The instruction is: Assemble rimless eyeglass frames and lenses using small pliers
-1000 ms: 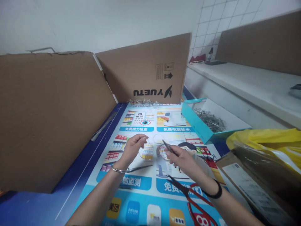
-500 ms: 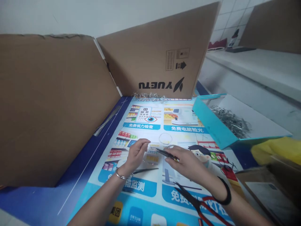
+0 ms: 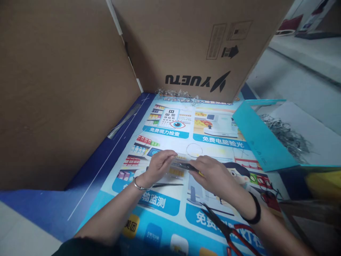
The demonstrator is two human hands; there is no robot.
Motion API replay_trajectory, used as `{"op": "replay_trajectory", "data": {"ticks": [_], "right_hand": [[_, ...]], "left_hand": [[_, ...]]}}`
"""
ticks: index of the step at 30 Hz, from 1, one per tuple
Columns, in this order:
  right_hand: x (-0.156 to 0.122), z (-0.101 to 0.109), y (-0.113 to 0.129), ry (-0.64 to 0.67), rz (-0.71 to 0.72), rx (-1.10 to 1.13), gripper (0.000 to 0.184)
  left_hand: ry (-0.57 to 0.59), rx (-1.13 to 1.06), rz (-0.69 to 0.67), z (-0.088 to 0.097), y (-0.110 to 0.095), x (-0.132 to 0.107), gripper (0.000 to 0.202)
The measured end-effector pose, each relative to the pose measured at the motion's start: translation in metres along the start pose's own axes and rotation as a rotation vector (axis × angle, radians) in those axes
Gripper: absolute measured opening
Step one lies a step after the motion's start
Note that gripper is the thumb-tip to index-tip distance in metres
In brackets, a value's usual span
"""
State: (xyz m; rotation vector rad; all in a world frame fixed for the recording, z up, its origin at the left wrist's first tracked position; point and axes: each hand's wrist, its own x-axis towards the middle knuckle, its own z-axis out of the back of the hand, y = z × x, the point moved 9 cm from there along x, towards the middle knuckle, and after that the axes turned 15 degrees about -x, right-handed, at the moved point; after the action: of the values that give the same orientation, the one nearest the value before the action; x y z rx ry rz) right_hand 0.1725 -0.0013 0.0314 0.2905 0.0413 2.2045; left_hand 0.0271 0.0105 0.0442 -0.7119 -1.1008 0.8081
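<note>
My left hand [image 3: 159, 166] is closed in a pinch on a small clear lens-like piece just above the printed poster [image 3: 165, 209]. Facing it, my right hand [image 3: 214, 175] is closed on a thin dark pointed tool [image 3: 186, 166]. The tool's tip reaches the left fingertips, so the two hands almost touch. A loose round clear lens [image 3: 194, 150] lies on the poster just beyond them. A thin black rod [image 3: 167, 185] lies under my left wrist. Red-handled scissors [image 3: 230, 233] lie open under my right forearm.
Tall cardboard panels stand at the left [image 3: 58, 89] and at the back [image 3: 191, 46]. Small clear parts [image 3: 178, 94] are heaped at the foot of the back panel. At the right, a teal box [image 3: 259, 140] holds a pile of metal wire pieces [image 3: 289, 133].
The view has tilted down and closer. My hands have come together, and the tool's tip has moved left to meet the left fingertips. The loose lens and scissors have not moved.
</note>
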Motion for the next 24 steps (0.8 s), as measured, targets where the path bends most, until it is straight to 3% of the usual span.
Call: {"op": "replay_trajectory", "data": {"ticks": [7,24], "right_hand": [[-0.007,0.002,-0.011,-0.002,-0.037,0.174,0.024],[-0.010,0.001,-0.004,-0.025,0.015,0.221,0.027]], "left_hand": [[0.032,0.032,-0.034,-0.004,-0.005,-0.001,0.020],[0.135,0.010,-0.033,-0.014,-0.010,-0.005,0.022]]}}
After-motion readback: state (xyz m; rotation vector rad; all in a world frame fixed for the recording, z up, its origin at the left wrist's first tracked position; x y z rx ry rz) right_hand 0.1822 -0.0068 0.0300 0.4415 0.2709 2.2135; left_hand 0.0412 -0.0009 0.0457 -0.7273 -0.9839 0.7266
